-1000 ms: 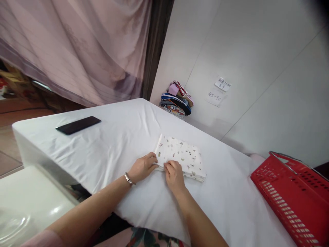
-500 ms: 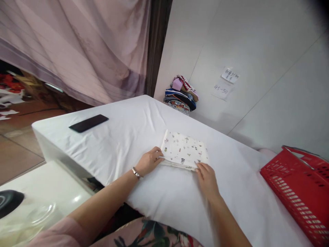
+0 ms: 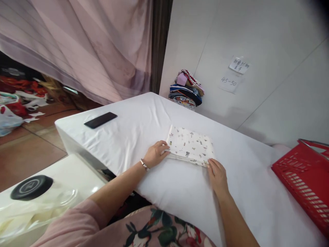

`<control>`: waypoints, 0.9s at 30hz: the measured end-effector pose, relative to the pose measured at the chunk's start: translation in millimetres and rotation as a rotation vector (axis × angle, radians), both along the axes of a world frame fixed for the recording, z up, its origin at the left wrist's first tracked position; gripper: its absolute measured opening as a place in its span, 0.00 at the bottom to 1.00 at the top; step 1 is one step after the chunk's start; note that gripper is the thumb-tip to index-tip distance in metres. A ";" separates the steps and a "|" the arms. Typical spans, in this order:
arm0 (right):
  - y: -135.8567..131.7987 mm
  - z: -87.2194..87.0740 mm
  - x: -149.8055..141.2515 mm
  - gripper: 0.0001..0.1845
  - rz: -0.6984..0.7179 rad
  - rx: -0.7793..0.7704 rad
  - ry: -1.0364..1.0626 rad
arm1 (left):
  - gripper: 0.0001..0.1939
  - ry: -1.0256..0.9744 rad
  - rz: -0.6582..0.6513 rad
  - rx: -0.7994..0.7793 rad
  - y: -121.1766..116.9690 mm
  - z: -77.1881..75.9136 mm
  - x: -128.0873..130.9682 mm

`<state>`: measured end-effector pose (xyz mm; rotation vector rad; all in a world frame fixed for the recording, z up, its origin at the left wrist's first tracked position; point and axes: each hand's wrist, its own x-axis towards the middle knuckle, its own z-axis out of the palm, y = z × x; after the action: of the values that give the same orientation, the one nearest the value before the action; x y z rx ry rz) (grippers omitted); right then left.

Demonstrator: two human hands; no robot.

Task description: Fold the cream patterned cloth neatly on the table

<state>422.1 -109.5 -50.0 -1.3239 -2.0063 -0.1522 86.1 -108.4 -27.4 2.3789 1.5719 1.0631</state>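
A folded white cloth (image 3: 190, 145) with small scattered prints lies flat on the white-covered table (image 3: 169, 192). Several fabric layers show along its near edge. At the cloth's near left corner, my left hand (image 3: 156, 153) has the edge between thumb and fingers. My right hand (image 3: 218, 174) pinches the near right corner, its thumb partly hidden.
A black phone (image 3: 100, 120) lies toward the table's left end. Folded clothes (image 3: 185, 90) are stacked at the back by the wall. On the right stands a red plastic basket (image 3: 303, 178). A black round object (image 3: 32, 187) rests on a lower white surface at left.
The near edge of the cloth now lies flatter and more even, and my right hand has shifted slightly outward at its corner. The whole view has swung a little to the left.
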 end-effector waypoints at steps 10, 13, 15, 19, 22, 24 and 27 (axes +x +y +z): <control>9.0 28.8 -54.4 0.13 0.185 -0.144 -0.068 | 0.09 0.119 -0.010 0.114 3.2 4.7 5.0; 15.6 21.1 -61.6 0.13 0.218 -0.163 -0.044 | 0.11 0.112 -0.017 0.137 1.7 5.6 4.9; 18.0 13.6 -61.2 0.13 0.212 -0.138 -0.006 | 0.10 0.136 -0.061 0.113 0.9 5.3 4.4; 15.8 6.1 -56.9 0.14 0.238 -0.105 0.003 | 0.09 0.147 -0.098 0.042 -0.6 5.2 3.9; 11.2 9.2 -50.0 0.15 0.235 -0.113 -0.032 | 0.08 0.143 -0.094 0.029 -2.3 7.3 3.8; 8.7 12.7 -39.2 0.16 0.198 -0.130 -0.055 | 0.09 0.150 -0.102 0.029 -2.8 8.6 3.4; 6.0 15.8 -12.6 0.16 0.112 -0.176 -0.043 | 0.08 0.159 -0.113 0.038 -1.2 8.2 2.2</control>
<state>409.5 -103.5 -34.2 -1.3212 -2.1652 0.0495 88.3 -109.6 -19.2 2.6007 1.4536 0.9106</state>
